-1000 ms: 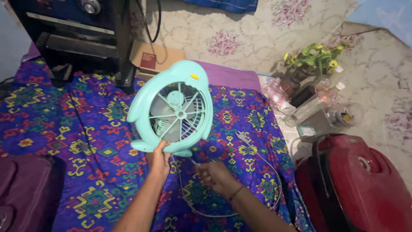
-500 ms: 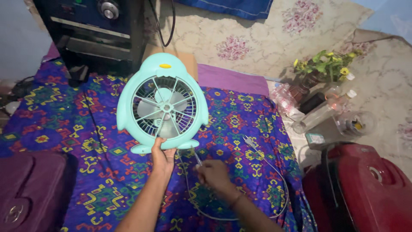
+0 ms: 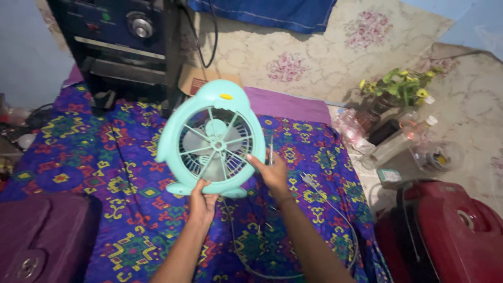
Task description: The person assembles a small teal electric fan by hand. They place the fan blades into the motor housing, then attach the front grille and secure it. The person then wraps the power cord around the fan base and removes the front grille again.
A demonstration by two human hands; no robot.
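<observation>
Holding the turquoise penguin-shaped fan (image 3: 212,141) upright over the patterned cloth (image 3: 105,173), we are gripping its base with our left hand (image 3: 203,202) while our right hand (image 3: 272,170), fingers clasping a thin screwdriver (image 3: 271,152), is touching its grille.

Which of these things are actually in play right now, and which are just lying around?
In hand:
- left hand gripping the base of the mint penguin-shaped fan
- right hand at the fan's grille, holding a thin metal tool
- white power cord trailing from the fan

Lying about:
- red case
- flower vase
- plastic bottles
- black cabinet
- maroon bag
</observation>
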